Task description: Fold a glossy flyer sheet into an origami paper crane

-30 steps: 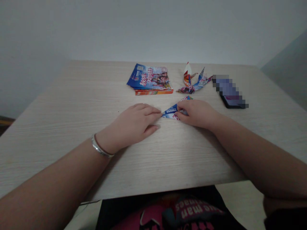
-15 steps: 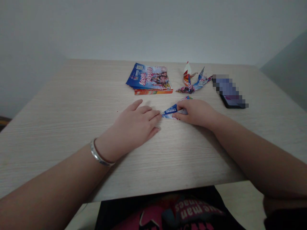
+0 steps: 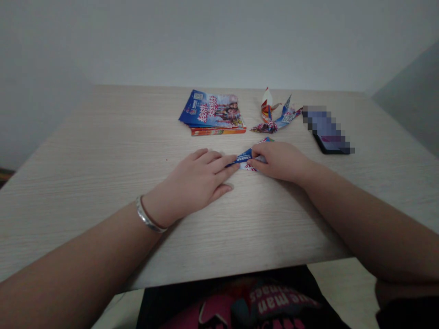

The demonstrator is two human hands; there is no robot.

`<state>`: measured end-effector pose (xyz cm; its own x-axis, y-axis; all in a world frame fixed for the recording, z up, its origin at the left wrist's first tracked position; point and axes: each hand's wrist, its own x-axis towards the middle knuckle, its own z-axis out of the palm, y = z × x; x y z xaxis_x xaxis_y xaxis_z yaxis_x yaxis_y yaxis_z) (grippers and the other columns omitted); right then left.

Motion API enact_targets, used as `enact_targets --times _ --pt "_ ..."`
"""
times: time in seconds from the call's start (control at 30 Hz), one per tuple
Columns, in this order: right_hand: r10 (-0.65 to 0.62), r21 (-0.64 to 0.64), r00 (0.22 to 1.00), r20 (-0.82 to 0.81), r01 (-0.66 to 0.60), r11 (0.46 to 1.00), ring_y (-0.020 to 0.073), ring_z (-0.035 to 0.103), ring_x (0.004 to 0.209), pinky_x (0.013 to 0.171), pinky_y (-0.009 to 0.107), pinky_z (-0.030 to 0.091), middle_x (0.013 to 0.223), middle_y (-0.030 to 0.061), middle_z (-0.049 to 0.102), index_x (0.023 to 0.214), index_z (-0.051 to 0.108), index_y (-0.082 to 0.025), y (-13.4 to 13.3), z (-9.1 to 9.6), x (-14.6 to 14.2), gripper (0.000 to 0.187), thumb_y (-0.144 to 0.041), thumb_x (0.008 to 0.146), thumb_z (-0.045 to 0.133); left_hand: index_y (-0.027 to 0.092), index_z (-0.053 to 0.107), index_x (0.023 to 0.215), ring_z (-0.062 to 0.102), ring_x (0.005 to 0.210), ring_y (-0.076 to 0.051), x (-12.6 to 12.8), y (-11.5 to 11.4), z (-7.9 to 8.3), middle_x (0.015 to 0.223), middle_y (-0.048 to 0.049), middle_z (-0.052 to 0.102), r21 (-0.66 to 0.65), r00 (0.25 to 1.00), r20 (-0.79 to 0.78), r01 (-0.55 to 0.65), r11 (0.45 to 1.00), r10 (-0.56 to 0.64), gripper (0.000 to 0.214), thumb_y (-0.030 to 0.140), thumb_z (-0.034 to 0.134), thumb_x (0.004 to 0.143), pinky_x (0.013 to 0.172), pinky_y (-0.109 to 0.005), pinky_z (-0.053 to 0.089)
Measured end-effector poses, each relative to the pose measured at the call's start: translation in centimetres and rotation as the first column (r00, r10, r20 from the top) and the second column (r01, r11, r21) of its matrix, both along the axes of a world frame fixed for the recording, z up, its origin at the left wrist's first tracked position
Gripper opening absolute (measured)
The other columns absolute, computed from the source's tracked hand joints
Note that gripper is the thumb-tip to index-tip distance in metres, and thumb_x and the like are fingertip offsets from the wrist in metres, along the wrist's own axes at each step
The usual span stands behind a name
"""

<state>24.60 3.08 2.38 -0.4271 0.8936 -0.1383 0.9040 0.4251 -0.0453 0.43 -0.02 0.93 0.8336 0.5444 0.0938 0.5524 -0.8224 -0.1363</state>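
Observation:
A small folded paper [image 3: 244, 157], blue and white with print, lies on the table between both hands. My left hand [image 3: 205, 180] rests palm down with its fingers stretched out, and the fingertips press on the paper's pointed left end. My right hand [image 3: 279, 161] pinches the wider right part between thumb and curled fingers, hiding some of it. Beyond them stand folded paper cranes [image 3: 286, 119], one with blue printing and one orange, close together.
A stack of printed leaflets [image 3: 214, 110] lies at the back, left of the cranes. To the right is a dark phone [image 3: 327, 132] with its screen blurred out. The pale wooden table [image 3: 103, 137] meets a wall [image 3: 219, 41] behind.
My left hand's fingers have slid a little to the right, further onto the folded paper's pointed end. My right hand keeps its pinch almost in the same place.

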Motion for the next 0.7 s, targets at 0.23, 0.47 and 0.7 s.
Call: enact_targets --times 0.23,0.47,0.7 --pt "0.004 0.008 1.0 -0.004 -0.004 1.0 0.0222 0.063 0.081 0.063 0.032 0.031 0.097 0.009 0.074 0.094 0.067 -0.019 -0.1 -0.1 0.0 0.03 -0.042 0.098 0.047 0.018 0.059 0.136 0.058 0.129 -0.031 -0.2 0.1 0.0 0.144 -0.0102 0.062 0.025 1.0 -0.006 -0.017 1.0 0.018 0.048 0.049 0.042 0.105 0.115 -0.053 0.038" --pt "0.02 0.018 1.0 -0.005 -0.02 1.0 0.022 0.063 0.082 0.064 0.032 0.032 0.096 0.0089 0.075 0.094 0.067 -0.019 -0.2 -0.1 0.0 0.03 -0.04 0.098 0.047 0.016 0.062 0.131 0.056 0.132 -0.031 0.4 -0.3 0.8 0.146 -0.011 0.06 -0.072 0.995 -0.015 -0.097 0.993 0.096 0.042 0.043 0.049 0.102 0.115 -0.054 0.039" --pt "0.017 0.031 1.0 -0.013 -0.016 0.999 0.0224 0.064 0.082 0.063 0.032 0.031 0.096 0.0086 0.075 0.092 0.067 -0.02 -0.1 -0.3 0.1 0.029 -0.042 0.097 0.049 0.017 0.068 0.124 0.061 0.123 -0.029 0.5 -0.8 1.8 0.135 -0.0103 0.066 -0.077 0.987 -0.056 -0.154 0.985 0.15 0.037 0.035 0.043 0.104 0.111 -0.049 0.042"
